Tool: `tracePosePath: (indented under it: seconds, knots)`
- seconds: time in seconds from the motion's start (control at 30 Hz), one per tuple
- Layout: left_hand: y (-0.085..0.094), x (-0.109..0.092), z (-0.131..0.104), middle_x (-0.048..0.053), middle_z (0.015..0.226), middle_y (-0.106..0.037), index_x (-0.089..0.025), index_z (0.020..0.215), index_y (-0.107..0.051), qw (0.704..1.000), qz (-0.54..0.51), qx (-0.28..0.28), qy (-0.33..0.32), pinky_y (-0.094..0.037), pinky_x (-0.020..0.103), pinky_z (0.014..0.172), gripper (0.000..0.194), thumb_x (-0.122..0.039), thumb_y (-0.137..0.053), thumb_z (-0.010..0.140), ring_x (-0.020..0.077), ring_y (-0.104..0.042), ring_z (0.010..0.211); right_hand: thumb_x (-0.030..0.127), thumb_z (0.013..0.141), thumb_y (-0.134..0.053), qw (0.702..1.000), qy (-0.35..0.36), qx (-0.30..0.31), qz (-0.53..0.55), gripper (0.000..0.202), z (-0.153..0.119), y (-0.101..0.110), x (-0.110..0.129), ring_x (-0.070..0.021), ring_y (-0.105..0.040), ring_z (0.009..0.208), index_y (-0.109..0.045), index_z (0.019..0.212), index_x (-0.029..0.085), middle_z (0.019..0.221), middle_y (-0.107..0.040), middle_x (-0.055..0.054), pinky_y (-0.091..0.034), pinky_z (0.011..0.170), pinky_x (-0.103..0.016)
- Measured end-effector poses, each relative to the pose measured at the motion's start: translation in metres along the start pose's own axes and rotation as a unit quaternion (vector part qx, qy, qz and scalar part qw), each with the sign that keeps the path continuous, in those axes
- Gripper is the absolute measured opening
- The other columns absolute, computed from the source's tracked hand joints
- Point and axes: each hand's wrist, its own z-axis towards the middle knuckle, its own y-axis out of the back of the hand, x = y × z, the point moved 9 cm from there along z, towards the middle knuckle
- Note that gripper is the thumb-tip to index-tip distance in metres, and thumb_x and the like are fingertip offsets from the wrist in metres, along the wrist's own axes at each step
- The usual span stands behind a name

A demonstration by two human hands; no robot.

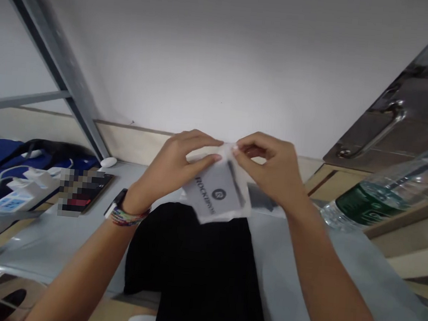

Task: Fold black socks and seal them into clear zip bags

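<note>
Bare hands and bag, seen from the head camera. The left hand [178,160] pinches the upper edge of a translucent white bag [246,206] between thumb and forefinger, the gap between these 2 fingertips narrow. The right hand [273,165] grips the same edge just beside it, likewise with thumb and forefinger nearly together; its remaining fingers curl toward the palm. The bag hangs tilted from both grips, over the far end of a black cloth [204,274]; whether its lower corner touches the cloth cannot be told. Inside the bag, a grey card [230,182] shows the lettering "ROCKBROS" and 1 round dark emblem.

The cloth lies spread on a grey table [292,297], its lower end reaching past the near edge. On the left wrist are a dark watch [119,199] and a multicoloured bracelet [130,218]. Left of that wrist lies a phone [94,195], partly obscured by pixelation; farther left is a white power strip [17,201] with plugs and cables. Beyond the right forearm is a clear bottle [371,204] with a green label. A white wall [214,70] rises behind the table.
</note>
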Motion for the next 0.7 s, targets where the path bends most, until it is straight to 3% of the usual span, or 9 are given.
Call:
tracePosePath:
  seconds: [0.13, 0.4, 0.57, 0.7]
  knots:
    - [-0.013, 0.01, 0.01, 0.003, 0.092, -0.083, -0.02, 0.092, -0.082, 0.997, -0.028, 0.057, 0.042, -0.056, 0.03, 0.08, 0.021, -0.034, -0.069, 0.101, 0.0198, -0.075, 0.086, 0.033, 0.095, -0.074, 0.99, -0.069, 0.044, 0.117, 0.016, -0.003, -0.029, -0.016, -0.0163, -0.066, 0.078, -0.076, 0.085, 0.022, 0.08, -0.073, 0.0, -0.055, 0.074, -0.032]
    - [-0.033, 0.024, 0.012, -0.001, 0.079, -0.069, -0.02, 0.083, -0.068, 0.991, -0.073, 0.106, 0.043, -0.044, 0.027, 0.069, 0.029, -0.035, -0.06, 0.106, 0.0149, -0.062, 0.077, 0.035, 0.099, -0.07, 0.98, -0.113, 0.052, 0.156, 0.021, -0.014, -0.043, -0.038, -0.0145, -0.06, 0.077, -0.073, 0.082, 0.022, 0.079, -0.069, 0.001, -0.047, 0.069, -0.028]
    - [-0.033, 0.028, 0.012, -0.001, 0.079, -0.066, -0.021, 0.08, -0.063, 0.993, -0.066, 0.086, 0.037, -0.042, 0.03, 0.071, 0.025, -0.027, -0.056, 0.104, 0.0156, -0.059, 0.076, 0.034, 0.1, -0.069, 0.981, -0.102, 0.051, 0.154, 0.02, -0.024, -0.048, -0.04, -0.0144, -0.059, 0.076, -0.07, 0.083, 0.023, 0.079, -0.066, 0.002, -0.047, 0.069, -0.029]
    - [-0.022, 0.033, 0.012, -0.001, 0.078, -0.065, -0.021, 0.079, -0.06, 0.997, -0.042, 0.056, 0.034, -0.042, 0.03, 0.07, 0.026, -0.028, -0.055, 0.104, 0.0163, -0.057, 0.074, 0.032, 0.101, -0.066, 0.986, -0.086, 0.056, 0.134, 0.022, -0.044, -0.053, -0.047, -0.0147, -0.059, 0.074, -0.067, 0.081, 0.023, 0.078, -0.064, 0.001, -0.046, 0.067, -0.03]
